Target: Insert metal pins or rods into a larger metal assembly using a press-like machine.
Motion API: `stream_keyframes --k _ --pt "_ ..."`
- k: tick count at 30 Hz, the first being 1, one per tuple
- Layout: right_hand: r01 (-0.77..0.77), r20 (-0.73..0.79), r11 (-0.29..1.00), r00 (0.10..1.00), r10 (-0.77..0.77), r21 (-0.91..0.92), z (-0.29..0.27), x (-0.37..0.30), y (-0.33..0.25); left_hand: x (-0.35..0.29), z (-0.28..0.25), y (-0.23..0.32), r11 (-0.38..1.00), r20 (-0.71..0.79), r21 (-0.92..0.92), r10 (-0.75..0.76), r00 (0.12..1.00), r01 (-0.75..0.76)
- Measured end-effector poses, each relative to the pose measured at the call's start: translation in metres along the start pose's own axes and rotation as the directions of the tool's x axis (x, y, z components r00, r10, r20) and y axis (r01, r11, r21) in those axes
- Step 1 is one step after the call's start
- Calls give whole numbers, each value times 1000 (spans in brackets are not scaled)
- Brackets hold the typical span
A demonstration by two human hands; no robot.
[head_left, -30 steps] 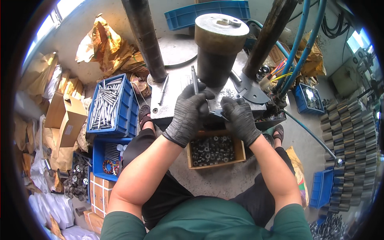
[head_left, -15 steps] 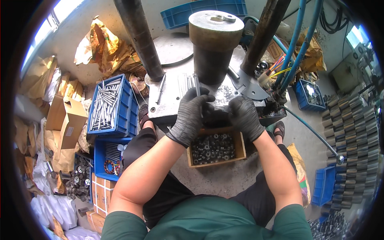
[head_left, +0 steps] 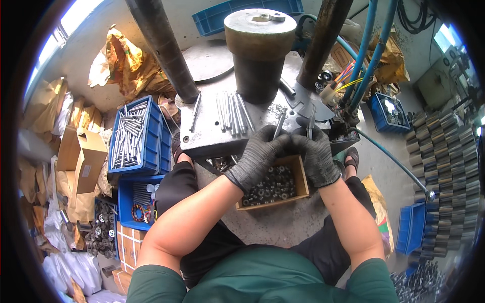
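Grey knit gloves cover both hands, which are close together above the near edge of the metal press table [head_left: 202, 139]. My left hand [head_left: 260, 154] is closed around a slim metal shaft [head_left: 279, 124] that points up. In my right hand [head_left: 317, 159] is a slim metal piece with a narrowing tip [head_left: 311, 123]; its lower part is hidden by the fingers. Several metal shafts [head_left: 235, 113] lie side by side on the table, left of the hands. Below the hands, a wooden box [head_left: 305, 184] holds small dark ring-like parts [head_left: 270, 187].
A thick steel cylinder [head_left: 258, 60] stands between two dark columns [head_left: 164, 48] [head_left: 323, 43]. At left, a blue crate [head_left: 141, 159] holds many shafts. Blue hoses [head_left: 365, 55] run down at right, near stacked metal sleeves [head_left: 444, 187]. A single shaft [head_left: 195, 111] lies apart.
My left hand has moved right with the shaft, and the hands are now closer together. A slim metal piece now shows upright in my right hand. The view has shifted slightly.
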State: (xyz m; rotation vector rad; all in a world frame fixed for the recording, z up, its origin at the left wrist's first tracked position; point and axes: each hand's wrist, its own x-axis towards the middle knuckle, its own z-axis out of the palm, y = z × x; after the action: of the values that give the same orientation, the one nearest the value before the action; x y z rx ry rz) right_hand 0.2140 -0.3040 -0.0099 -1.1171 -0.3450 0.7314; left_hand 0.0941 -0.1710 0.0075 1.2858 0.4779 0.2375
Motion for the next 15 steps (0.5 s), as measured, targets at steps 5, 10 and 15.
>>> stream_keyframes --k 5,10,15 --pt "-69 49 997 996 70 -22 -7 -7 -3 3 4 -8 992 44 -127 -11 999 17" --pt "-67 170 988 981 91 -142 -13 -19 -25 7 -8 -4 993 -15 -86 -79 997 78" --pt "441 371 366 895 -247 -819 -19 -34 -36 5 -6 6 962 -126 -252 -136 983 101"
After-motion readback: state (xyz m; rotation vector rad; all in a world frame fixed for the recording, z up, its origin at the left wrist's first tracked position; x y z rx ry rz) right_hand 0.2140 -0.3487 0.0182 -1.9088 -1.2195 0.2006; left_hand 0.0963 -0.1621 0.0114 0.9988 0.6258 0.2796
